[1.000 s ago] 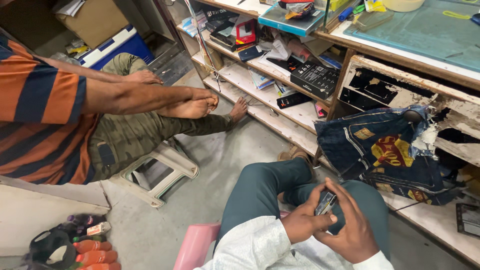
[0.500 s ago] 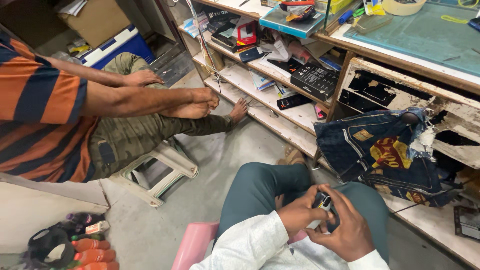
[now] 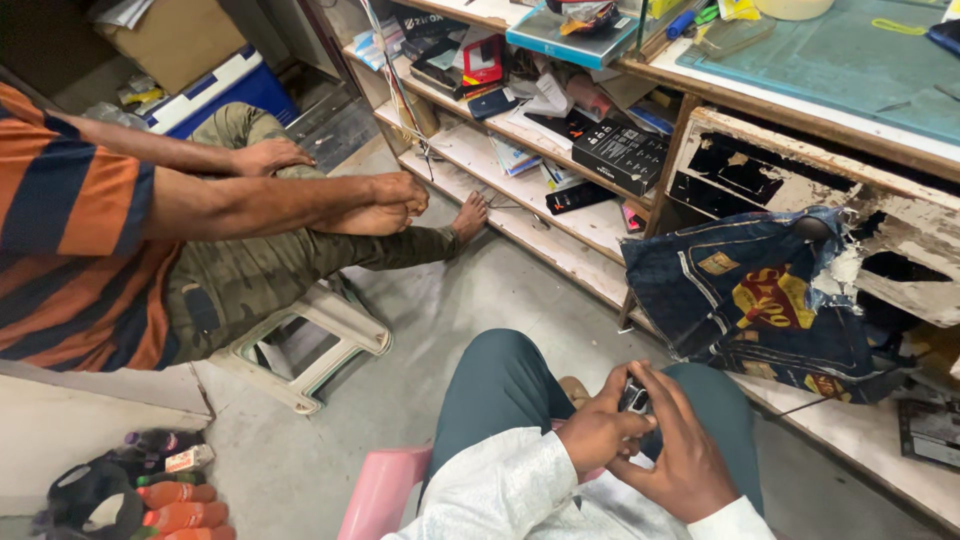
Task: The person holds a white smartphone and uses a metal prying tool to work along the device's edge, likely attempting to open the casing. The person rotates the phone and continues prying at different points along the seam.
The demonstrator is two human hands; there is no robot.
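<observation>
Over your lap, your left hand (image 3: 600, 432) and right hand (image 3: 680, 455) close together around a small dark device (image 3: 634, 398), mostly hidden by fingers. Bare concrete floor (image 3: 480, 300) lies ahead; the shelf edge (image 3: 560, 255) crowds your right.

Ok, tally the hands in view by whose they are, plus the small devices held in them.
Wearer's hands: 2, the left hand and right hand
Other person's hands: 2, one on the knee, one at the foot
Small dark devices held: 1
Total: 5
</observation>
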